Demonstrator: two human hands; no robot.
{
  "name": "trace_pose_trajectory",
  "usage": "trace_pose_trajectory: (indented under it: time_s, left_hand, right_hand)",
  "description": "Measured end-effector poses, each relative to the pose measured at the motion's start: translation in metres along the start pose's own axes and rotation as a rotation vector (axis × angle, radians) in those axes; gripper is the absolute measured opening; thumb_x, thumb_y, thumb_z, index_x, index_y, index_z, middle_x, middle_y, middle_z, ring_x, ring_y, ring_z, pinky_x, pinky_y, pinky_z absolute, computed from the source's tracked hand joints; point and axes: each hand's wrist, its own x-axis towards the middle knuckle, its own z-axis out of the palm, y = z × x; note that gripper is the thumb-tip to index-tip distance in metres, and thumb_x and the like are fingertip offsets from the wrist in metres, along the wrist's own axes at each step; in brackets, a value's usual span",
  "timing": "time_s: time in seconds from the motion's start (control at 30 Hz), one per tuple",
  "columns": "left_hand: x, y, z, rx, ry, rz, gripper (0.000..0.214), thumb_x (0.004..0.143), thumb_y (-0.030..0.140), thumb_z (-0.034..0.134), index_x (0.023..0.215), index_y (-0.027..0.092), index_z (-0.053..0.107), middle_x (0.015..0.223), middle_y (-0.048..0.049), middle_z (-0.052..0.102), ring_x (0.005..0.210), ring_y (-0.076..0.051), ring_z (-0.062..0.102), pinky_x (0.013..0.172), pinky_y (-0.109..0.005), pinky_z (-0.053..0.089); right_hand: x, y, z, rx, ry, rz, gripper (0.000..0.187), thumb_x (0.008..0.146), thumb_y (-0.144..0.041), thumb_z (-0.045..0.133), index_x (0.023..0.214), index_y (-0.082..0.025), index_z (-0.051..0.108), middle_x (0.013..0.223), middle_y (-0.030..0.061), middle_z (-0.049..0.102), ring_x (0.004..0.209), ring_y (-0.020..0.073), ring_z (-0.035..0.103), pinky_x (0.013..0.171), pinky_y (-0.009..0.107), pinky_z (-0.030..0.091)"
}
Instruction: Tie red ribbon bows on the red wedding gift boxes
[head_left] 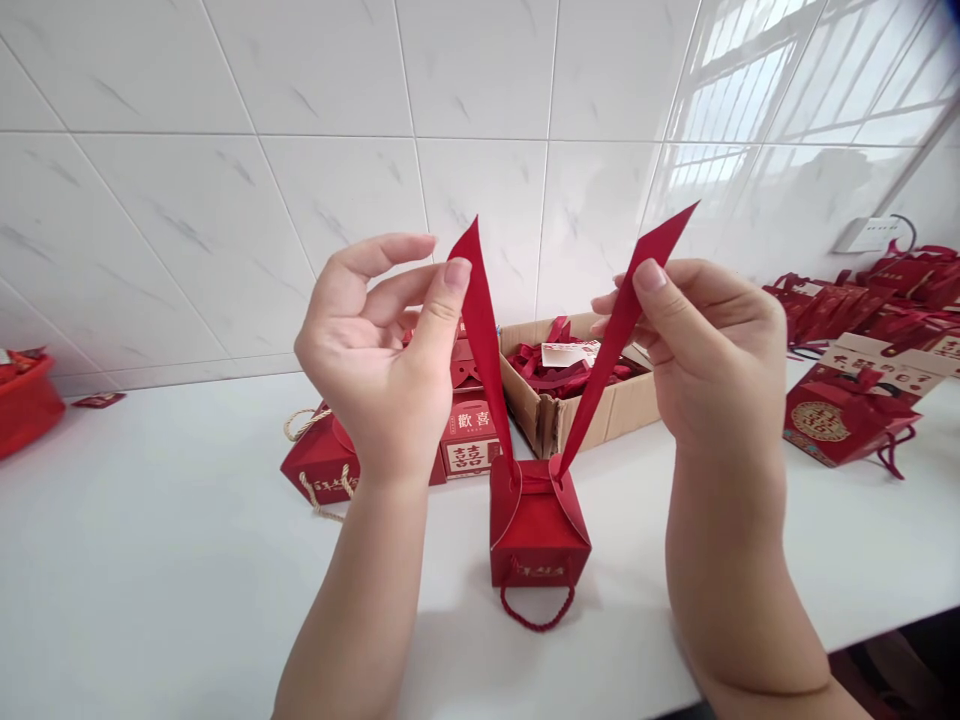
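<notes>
A small red gift box point(540, 525) with a twisted cord handle point(537, 625) stands upright on the white table in front of me. A red ribbon point(486, 345) runs through the holes in its top flaps, and its two ends rise in a V. My left hand point(382, 350) pinches one end between thumb and finger, its other fingers loosely curled. The second end is pinched in my right hand point(712, 340), at about the same height. Both slanted ribbon tips stick up past my thumbs. The ribbon looks untied above the box.
Behind the box is a cardboard carton point(611, 410) holding red ribbons. More red boxes point(322, 480) sit at its left, partly behind my left arm. At right are a red gift box point(840, 410) and piled red packaging point(862, 305). A red basin point(30, 405) stands far left.
</notes>
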Motion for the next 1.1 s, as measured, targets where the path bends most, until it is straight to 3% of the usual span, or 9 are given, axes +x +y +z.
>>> trace_pose_trajectory:
  time_s: [0.17,0.3,0.47,0.67,0.77,0.83,0.97,1.1]
  left_hand:
    - [-0.001,0.0,0.004,-0.042,-0.002,0.033,0.01,0.076,0.026,0.074,0.081,0.025,0.066,0.081,0.0053,0.07,0.085,-0.016,0.067,0.069,-0.032,0.053]
    - [-0.007,0.004,0.008,-0.113,-0.103,0.006,0.007,0.077,0.022,0.072,0.079,0.027,0.068,0.077,0.0043,0.07,0.073,-0.013,0.065,0.064,-0.03,0.053]
    - [-0.013,0.005,0.013,-0.06,-0.239,-0.012,0.003,0.075,0.026,0.073,0.077,0.026,0.07,0.081,-0.0002,0.066,0.075,-0.015,0.061,0.06,-0.03,0.05]
    - [-0.011,0.002,0.012,0.0,-0.244,0.068,0.017,0.07,0.024,0.077,0.084,0.029,0.07,0.083,-0.0006,0.06,0.076,-0.015,0.058,0.06,-0.029,0.046]
    - [-0.01,0.001,0.012,-0.045,-0.222,-0.017,0.034,0.066,0.026,0.08,0.096,0.03,0.065,0.082,0.0003,0.061,0.075,-0.014,0.058,0.061,-0.028,0.047]
    - [-0.01,0.0,0.012,-0.111,-0.27,-0.125,0.03,0.068,0.031,0.079,0.093,0.027,0.064,0.081,0.0003,0.061,0.072,-0.013,0.059,0.059,-0.026,0.049]
    - [-0.006,-0.002,0.011,-0.243,-0.485,-0.353,0.022,0.075,0.042,0.07,0.08,0.022,0.062,0.08,-0.0013,0.064,0.07,-0.014,0.063,0.059,-0.026,0.052]
    - [0.0,-0.001,0.003,-0.199,-0.752,-0.516,0.021,0.075,0.037,0.071,0.082,0.019,0.062,0.081,-0.0038,0.066,0.075,-0.017,0.065,0.066,-0.028,0.055]
  right_hand:
    - [-0.002,0.0,0.006,0.012,-0.026,0.022,0.019,0.083,-0.039,0.063,0.085,-0.021,0.066,0.071,0.0018,0.069,0.061,0.015,0.065,0.057,0.03,0.057]
    - [-0.006,0.003,0.014,0.031,-0.054,0.023,0.015,0.081,-0.034,0.066,0.088,-0.022,0.07,0.07,0.0007,0.069,0.06,0.0139,0.065,0.055,0.028,0.056]
    - [-0.008,0.003,0.018,0.076,-0.219,0.081,0.014,0.083,-0.027,0.062,0.089,-0.02,0.073,0.073,0.0011,0.07,0.06,0.0138,0.064,0.056,0.029,0.056]
    - [-0.008,-0.003,0.018,0.15,-0.361,0.091,0.017,0.084,-0.03,0.06,0.079,-0.02,0.073,0.067,0.0002,0.066,0.062,0.0133,0.062,0.054,0.026,0.053]
    - [-0.008,-0.004,0.017,0.114,-0.353,0.089,0.012,0.082,-0.032,0.065,0.084,-0.023,0.073,0.071,0.0,0.067,0.064,0.0135,0.062,0.056,0.027,0.054]
    - [-0.008,-0.001,0.016,0.118,-0.346,0.108,0.014,0.082,-0.034,0.065,0.084,-0.023,0.073,0.068,-0.0004,0.066,0.061,0.0132,0.061,0.054,0.027,0.054]
    - [-0.004,0.006,0.015,0.164,-0.335,0.158,0.017,0.082,-0.037,0.064,0.081,-0.023,0.073,0.06,-0.0014,0.062,0.053,0.0119,0.058,0.048,0.026,0.052]
    - [0.001,0.014,0.013,0.166,-0.318,0.133,0.016,0.083,-0.035,0.063,0.08,-0.023,0.072,0.065,-0.0012,0.064,0.054,0.0106,0.057,0.048,0.025,0.05]
